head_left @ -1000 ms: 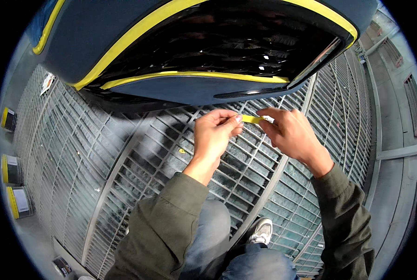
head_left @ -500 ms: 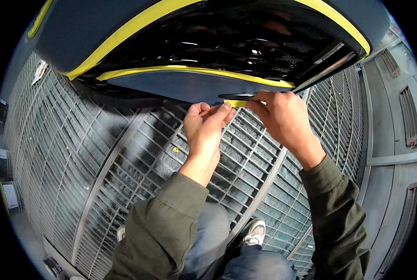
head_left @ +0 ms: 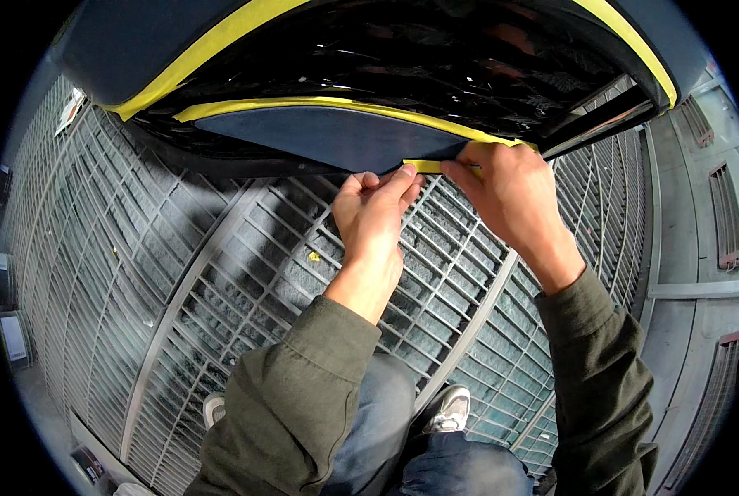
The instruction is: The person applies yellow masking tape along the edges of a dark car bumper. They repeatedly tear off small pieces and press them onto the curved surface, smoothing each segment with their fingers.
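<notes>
A short strip of yellow masking tape (head_left: pixel 429 167) is stretched between my hands, just below the lower edge of a dark blue-grey panel (head_left: pixel 303 136). My left hand (head_left: pixel 369 217) pinches the strip's left end between thumb and fingers, close against that edge. The right end is in the closed fingers of my right hand (head_left: pixel 518 198), which covers the panel's right corner. What else the right hand may hold is hidden by its fingers. Above, a long band of yellow tape (head_left: pixel 328 102) borders the panel, beside a glossy black surface (head_left: pixel 386 58).
More yellow tape (head_left: pixel 187 68) follows the curved body part at upper left, and another band (head_left: pixel 634 41) runs down the right side. Beneath me is a metal floor grating (head_left: pixel 303 215) with a yellow scrap (head_left: pixel 314 256) on it. A grey wall (head_left: pixel 683 207) with vents stands at right.
Both hands have shifted slightly right and up with the tape strip. The dark flat oval edge seen beside the right hand earlier no longer shows. The view has moved a little.
</notes>
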### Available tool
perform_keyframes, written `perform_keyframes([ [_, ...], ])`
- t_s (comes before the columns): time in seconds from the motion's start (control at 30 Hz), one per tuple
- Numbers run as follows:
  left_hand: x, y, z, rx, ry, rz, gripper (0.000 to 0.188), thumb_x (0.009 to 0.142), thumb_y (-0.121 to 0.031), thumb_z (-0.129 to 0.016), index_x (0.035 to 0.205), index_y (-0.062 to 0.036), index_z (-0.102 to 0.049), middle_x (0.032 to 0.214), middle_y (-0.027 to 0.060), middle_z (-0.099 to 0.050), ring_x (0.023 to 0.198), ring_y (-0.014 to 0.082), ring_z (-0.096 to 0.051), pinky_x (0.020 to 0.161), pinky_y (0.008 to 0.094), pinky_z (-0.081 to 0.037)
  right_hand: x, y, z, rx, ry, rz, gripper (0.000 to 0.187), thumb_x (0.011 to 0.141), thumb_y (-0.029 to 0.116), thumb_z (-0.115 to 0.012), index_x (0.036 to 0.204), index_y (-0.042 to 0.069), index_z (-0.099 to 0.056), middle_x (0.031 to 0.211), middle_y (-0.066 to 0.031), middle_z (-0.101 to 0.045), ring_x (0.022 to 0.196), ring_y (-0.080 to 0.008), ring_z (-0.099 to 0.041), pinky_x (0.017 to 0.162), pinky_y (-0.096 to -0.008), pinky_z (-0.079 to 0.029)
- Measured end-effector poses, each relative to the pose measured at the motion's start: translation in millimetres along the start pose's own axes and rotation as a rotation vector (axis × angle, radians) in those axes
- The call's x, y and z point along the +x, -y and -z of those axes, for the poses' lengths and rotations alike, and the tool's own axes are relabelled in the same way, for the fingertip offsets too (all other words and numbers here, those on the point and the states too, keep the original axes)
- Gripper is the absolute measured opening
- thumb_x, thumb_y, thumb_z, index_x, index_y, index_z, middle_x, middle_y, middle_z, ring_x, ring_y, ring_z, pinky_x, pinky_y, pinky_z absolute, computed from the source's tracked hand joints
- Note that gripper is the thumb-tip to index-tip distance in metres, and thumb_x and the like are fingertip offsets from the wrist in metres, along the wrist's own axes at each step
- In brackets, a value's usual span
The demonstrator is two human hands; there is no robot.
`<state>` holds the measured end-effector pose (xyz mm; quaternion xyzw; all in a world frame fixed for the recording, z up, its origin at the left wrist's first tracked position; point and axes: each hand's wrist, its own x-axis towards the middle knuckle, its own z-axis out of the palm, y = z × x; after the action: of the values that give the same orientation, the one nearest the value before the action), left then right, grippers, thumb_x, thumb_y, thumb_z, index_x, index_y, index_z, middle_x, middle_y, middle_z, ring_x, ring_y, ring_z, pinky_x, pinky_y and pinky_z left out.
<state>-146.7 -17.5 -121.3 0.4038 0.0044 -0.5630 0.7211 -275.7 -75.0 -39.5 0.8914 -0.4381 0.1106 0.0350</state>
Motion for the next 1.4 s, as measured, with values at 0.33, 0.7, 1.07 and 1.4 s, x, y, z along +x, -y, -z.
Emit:
perform_keyframes([
  [0.33, 3.7, 1.1, 2.5, -0.017, 0.002, 0.003, 0.034, 0.087, 0.005, -0.072, 0.084, -0.0111, -0.043, 0.093, 0.0112, -0.065, 0.089, 0.0218, -0.069, 0.084, 0.0269, -0.059, 3.6, 3.7, 2.8, -0.01, 0.039, -0.031, 0.026, 0.089, 0.032, -0.07, 0.081, 0.007, -0.073, 0.067, -0.0131, -0.068, 0.065, -0.0327, -0.068, 0.06, -0.0426, -0.055],
  [0.7, 0.8, -1.8, -1.2, -0.002, -0.012, -0.009, 0.028, 0.089, 0.001, -0.072, 0.09, -0.0064, -0.045, 0.092, 0.0124, -0.064, 0.082, 0.0182, -0.069, 0.076, 0.0252, -0.06, 3.4, 4.4, 4.8, 0.014, 0.048, -0.02, 0.026, 0.09, 0.031, -0.069, 0.082, 0.006, -0.073, 0.066, -0.0135, -0.067, 0.065, -0.0326, -0.068, 0.061, -0.0425, -0.054],
  [1.07, 2.7, -7.3, -8.4, 0.093, -0.02, 0.123, 0.024, 0.086, -0.013, -0.071, 0.091, 0.0, -0.052, 0.094, 0.0139, -0.063, 0.078, 0.0221, -0.068, 0.073, 0.03, -0.061, 3.2, 3.7, 0.4, -0.007, 0.016, -0.048, 0.026, 0.087, 0.032, -0.069, 0.078, 0.007, -0.073, 0.066, -0.0138, -0.067, 0.067, -0.0328, -0.069, 0.061, -0.0443, -0.055],
  [1.4, -17.5, -22.7, 16.1, 0.747, 0.074, -0.284, 0.021, 0.096, -0.021, -0.064, 0.1, -0.001, -0.07, 0.066, 0.0014, -0.062, 0.052, 0.0073, -0.055, 0.047, 0.0234, -0.043, 3.4, 4.4, -0.3, -0.002, -0.024, -0.024, 0.026, 0.085, 0.031, -0.072, 0.074, 0.008, -0.072, 0.064, -0.0145, -0.066, 0.064, -0.0329, -0.068, 0.061, -0.0435, -0.055],
])
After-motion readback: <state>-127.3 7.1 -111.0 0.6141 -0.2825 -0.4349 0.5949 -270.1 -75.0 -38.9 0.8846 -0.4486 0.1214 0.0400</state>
